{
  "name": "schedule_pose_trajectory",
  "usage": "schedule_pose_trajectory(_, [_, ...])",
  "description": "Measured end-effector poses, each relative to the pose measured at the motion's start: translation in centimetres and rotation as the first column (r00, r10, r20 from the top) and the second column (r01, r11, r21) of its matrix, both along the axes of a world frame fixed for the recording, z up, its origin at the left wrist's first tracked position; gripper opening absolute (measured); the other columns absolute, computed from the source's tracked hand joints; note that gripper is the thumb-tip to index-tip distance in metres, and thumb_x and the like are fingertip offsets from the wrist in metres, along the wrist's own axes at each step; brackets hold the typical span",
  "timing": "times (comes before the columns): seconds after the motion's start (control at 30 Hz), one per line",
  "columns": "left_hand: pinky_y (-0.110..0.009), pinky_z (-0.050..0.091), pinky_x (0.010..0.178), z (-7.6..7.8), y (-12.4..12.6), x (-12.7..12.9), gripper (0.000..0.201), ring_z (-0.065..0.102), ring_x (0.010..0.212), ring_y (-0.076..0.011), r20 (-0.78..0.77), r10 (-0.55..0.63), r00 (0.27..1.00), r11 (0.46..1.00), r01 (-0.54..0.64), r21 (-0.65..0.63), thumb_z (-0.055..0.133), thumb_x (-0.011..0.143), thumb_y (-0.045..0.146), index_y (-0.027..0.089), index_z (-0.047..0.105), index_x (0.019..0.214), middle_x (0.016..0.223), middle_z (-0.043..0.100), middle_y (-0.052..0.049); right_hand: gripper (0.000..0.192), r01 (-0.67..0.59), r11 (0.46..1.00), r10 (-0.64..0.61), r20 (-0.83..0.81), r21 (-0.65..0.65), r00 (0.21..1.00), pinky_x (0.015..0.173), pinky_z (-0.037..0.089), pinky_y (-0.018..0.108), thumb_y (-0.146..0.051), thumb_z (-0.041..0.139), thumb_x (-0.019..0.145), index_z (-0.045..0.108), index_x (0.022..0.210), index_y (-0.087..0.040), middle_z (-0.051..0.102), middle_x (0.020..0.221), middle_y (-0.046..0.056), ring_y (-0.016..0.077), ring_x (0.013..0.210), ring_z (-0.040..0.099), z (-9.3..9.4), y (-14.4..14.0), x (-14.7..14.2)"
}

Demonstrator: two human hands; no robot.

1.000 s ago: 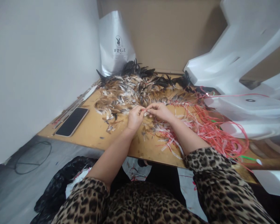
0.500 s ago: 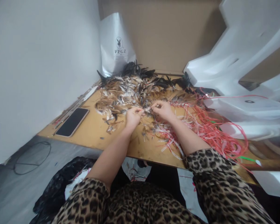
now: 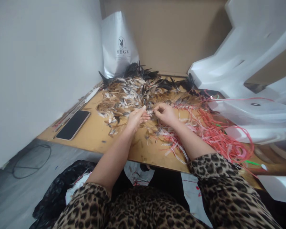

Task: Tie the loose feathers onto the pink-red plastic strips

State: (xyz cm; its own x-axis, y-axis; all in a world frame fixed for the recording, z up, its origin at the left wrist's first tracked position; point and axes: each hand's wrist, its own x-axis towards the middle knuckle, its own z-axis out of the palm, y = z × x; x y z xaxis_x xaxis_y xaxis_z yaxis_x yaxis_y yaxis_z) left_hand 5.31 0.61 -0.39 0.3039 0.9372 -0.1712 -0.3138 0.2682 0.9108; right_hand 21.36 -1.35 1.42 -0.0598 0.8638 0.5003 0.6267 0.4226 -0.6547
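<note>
My left hand (image 3: pixel 137 119) is turned partly palm-up at the near edge of the feather pile, thumb raised and fingers stretched out. Just to its right, my right hand (image 3: pixel 166 114) is closed in a pinch on a small pale feather, whose detail is blurred. Behind both hands spreads a big heap of brown, white and black feathers (image 3: pixel 128 90) on the wooden table (image 3: pixel 124 146). Under my right forearm lies a tangle of pink and white ribbon strips (image 3: pixel 212 130).
A phone (image 3: pixel 73 125) rests at the table's left side. Behind the feathers stands a silvery white bag (image 3: pixel 119 44). White moulded foam pieces (image 3: pixel 259 109) crowd the right side. On the floor at left are a black plastic bag (image 3: pixel 62 194) and a thin cable (image 3: pixel 32 160).
My left hand has let its pinch go, its fingers now stretched out and palm rolled upward. My right hand keeps its pinch in nearly the same place.
</note>
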Motion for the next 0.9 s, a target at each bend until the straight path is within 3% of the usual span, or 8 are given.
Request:
schedule_pose_trajectory(0.13, [-0.015,0.045,0.051,-0.3,0.0,0.0,0.029,0.062,0.057,-0.0091,0.017,-0.086,0.996,0.996,0.087,-0.015,0.072,0.061,0.029,0.011,0.060,0.080,0.069,0.065,-0.006,0.009,-0.041,0.999,0.040,0.062,0.015,0.997,0.069,0.040,0.027,-0.020,0.052,0.070,0.059,0.067,-0.018,0.059,0.070,0.003,0.0142,0.069,0.052,0.3,-0.2,-0.4])
schedule_pose_trajectory(0.27, [-0.014,0.046,0.055,-0.2,0.1,-0.3,0.013,0.061,0.061,-0.0067,0.192,-0.106,0.976,0.991,0.119,-0.060,0.066,0.067,0.014,0.011,0.060,0.079,0.073,0.066,-0.005,0.014,0.060,0.998,-0.056,-0.211,0.013,0.976,0.071,0.042,0.027,-0.029,0.056,0.070,0.060,0.078,-0.018,0.061,0.084,0.005,0.0145,0.075,0.054,0.6,-0.1,-0.4])
schedule_pose_trajectory(0.37, [-0.012,0.045,0.055,0.1,0.2,-0.4,0.007,0.061,0.065,-0.0055,0.326,-0.071,0.943,0.987,0.113,-0.113,0.059,0.072,0.011,0.013,0.060,0.078,0.079,0.066,-0.003,0.024,0.127,0.983,-0.172,-0.446,-0.129,0.878,0.065,0.043,0.026,-0.037,0.060,0.068,0.059,0.081,-0.017,0.061,0.076,0.003,0.0125,0.065,0.053,0.8,0.0,-0.1])
schedule_pose_trajectory(0.47, [-0.012,0.045,0.054,0.1,0.3,-0.4,0.008,0.061,0.067,-0.0062,0.373,-0.087,0.924,0.984,0.139,-0.114,0.057,0.073,0.010,0.014,0.059,0.080,0.082,0.066,-0.003,0.027,-0.046,0.945,-0.156,-0.572,-0.322,0.805,0.059,0.042,0.024,-0.041,0.064,0.063,0.059,0.072,-0.015,0.059,0.064,0.001,0.0100,0.056,0.050,0.8,0.0,-0.3])
schedule_pose_trajectory(0.57, [-0.013,0.045,0.055,0.0,0.1,-0.3,0.010,0.062,0.068,-0.0075,0.348,-0.139,0.927,0.983,0.171,-0.065,0.060,0.072,0.013,0.014,0.059,0.082,0.083,0.066,-0.004,0.029,-0.238,0.897,-0.084,-0.673,-0.372,0.735,0.059,0.043,0.023,-0.040,0.068,0.059,0.060,0.072,-0.015,0.062,0.067,0.001,0.0095,0.057,0.052,0.7,-0.2,-1.1])
schedule_pose_trajectory(0.63, [-0.014,0.045,0.055,-0.1,-0.1,-0.2,0.012,0.062,0.068,-0.0077,0.311,-0.182,0.933,0.979,0.202,-0.031,0.063,0.070,0.015,0.014,0.059,0.082,0.083,0.066,-0.004,0.030,-0.281,0.883,-0.067,-0.692,-0.376,0.718,0.059,0.042,0.023,-0.041,0.069,0.058,0.060,0.070,-0.015,0.063,0.068,0.001,0.0100,0.058,0.054,0.5,-0.3,-1.6])
schedule_pose_trajectory(0.77, [-0.015,0.045,0.056,0.0,-0.3,0.1,0.022,0.062,0.070,-0.0092,0.244,-0.221,0.944,0.975,0.223,0.019,0.068,0.065,0.023,0.014,0.059,0.082,0.081,0.065,-0.005,0.031,-0.242,0.889,-0.090,-0.667,-0.389,0.740,0.057,0.041,0.023,-0.043,0.070,0.056,0.061,0.066,-0.015,0.063,0.066,0.002,0.0112,0.058,0.054,0.6,-0.4,-1.7])
schedule_pose_trajectory(0.9, [-0.019,0.046,0.061,0.2,-0.5,0.6,0.030,0.060,0.067,-0.0093,0.054,-0.079,0.995,0.992,0.073,0.098,0.073,0.057,0.028,0.014,0.060,0.080,0.075,0.065,-0.002,0.030,-0.177,0.915,-0.085,-0.603,-0.362,0.793,0.053,0.038,0.022,-0.043,0.069,0.058,0.061,0.066,-0.015,0.061,0.062,0.000,0.0098,0.054,0.050,0.5,-0.3,-1.3])
